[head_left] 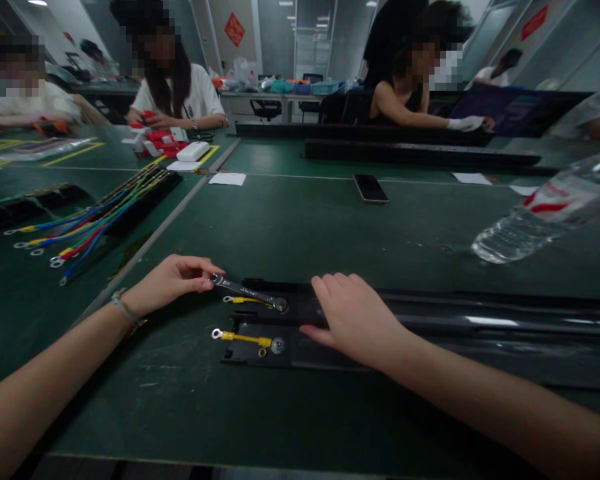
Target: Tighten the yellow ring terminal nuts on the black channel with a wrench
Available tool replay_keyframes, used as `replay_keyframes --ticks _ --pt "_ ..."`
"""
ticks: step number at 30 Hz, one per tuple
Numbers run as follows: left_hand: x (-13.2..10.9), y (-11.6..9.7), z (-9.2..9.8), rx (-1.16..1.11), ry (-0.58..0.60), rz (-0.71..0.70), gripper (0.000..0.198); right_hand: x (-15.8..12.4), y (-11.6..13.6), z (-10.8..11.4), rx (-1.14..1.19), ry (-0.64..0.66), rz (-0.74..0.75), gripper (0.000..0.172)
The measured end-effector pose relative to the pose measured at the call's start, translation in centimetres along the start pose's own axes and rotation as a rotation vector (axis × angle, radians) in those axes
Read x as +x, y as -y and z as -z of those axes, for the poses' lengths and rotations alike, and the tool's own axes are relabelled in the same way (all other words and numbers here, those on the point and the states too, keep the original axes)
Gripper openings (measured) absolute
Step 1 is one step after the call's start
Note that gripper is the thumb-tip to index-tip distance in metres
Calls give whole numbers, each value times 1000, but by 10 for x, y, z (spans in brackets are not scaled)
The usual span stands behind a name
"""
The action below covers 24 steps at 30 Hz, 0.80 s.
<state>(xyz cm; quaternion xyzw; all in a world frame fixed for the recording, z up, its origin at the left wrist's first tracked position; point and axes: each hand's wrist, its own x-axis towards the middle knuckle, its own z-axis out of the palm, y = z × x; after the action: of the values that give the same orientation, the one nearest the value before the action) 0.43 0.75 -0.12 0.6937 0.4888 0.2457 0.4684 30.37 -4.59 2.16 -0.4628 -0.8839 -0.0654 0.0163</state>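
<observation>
My left hand [177, 283] pinches one end of a ratchet wrench [247, 292] between thumb and fingers. The wrench's ring end sits over a fastening point inside the farther of two long black channel-shaped profiles [480, 325]. My right hand [355, 317] lies over that profile, fingers curled over its far side and thumb on the near side, gripping it. A short yellow cable [243, 300] with a ring terminal lies beside the wrench, partly hidden by it. On the nearer profile [313, 353], another yellow cable [250, 339] runs to a round bolt point [277, 345], with a small nut [263, 352] next to it.
At left lie bundled coloured cables [95, 227] with ring terminals. A phone [371, 189] and paper slips [227, 179] lie farther back. A tilted water bottle [545, 210] is at right. Black profiles [420, 153] line the far side, where several people work.
</observation>
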Motion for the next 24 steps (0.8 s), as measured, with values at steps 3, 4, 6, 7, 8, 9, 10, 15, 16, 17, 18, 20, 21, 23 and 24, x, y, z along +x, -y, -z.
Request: replay_keyframes --ticks 3,4,6,7,8,9,10,15,16,17,18,20,21,23,24 --pt "0 0 0 -58 52 -41 13 0 0 -1 -6 -1 5 52" --pt "0 0 0 -77 76 -50 13 0 -1 -1 -5 -1 7 52" --pt "-1 0 0 -112 122 -75 12 0 -1 -1 0 -3 9 52" --pt "-1 0 0 -128 147 -91 12 0 -1 -1 2 -3 10 52" --pt "-2 0 0 -142 170 -106 12 0 -1 -1 3 -3 9 52" --pt "-3 0 -1 -152 194 -119 14 0 -1 -1 3 -3 7 52" --pt "-3 -1 -1 -160 216 -126 16 0 -1 0 2 -3 7 52" --pt "-6 -2 -3 -175 328 -129 29 0 -1 0 -5 -9 12 53" --pt "-6 -2 -3 -172 348 -131 31 0 -1 0 -8 -12 13 53" --pt "-6 -2 -3 -167 362 -133 32 0 -1 0 -10 -14 14 53" --pt "-6 -2 -3 -162 372 -136 32 0 -1 0 -12 -14 14 53" --pt "-6 -3 -4 -154 380 -142 33 0 -1 0 -10 -10 13 53" --pt "-6 -3 -4 -152 379 -145 33 0 -1 0 -6 -8 11 53" --pt "-6 -3 -4 -147 373 -148 34 0 -1 0 3 -6 8 53" --pt "-6 -3 -3 -147 369 -150 34 0 -1 0 6 -4 7 53"
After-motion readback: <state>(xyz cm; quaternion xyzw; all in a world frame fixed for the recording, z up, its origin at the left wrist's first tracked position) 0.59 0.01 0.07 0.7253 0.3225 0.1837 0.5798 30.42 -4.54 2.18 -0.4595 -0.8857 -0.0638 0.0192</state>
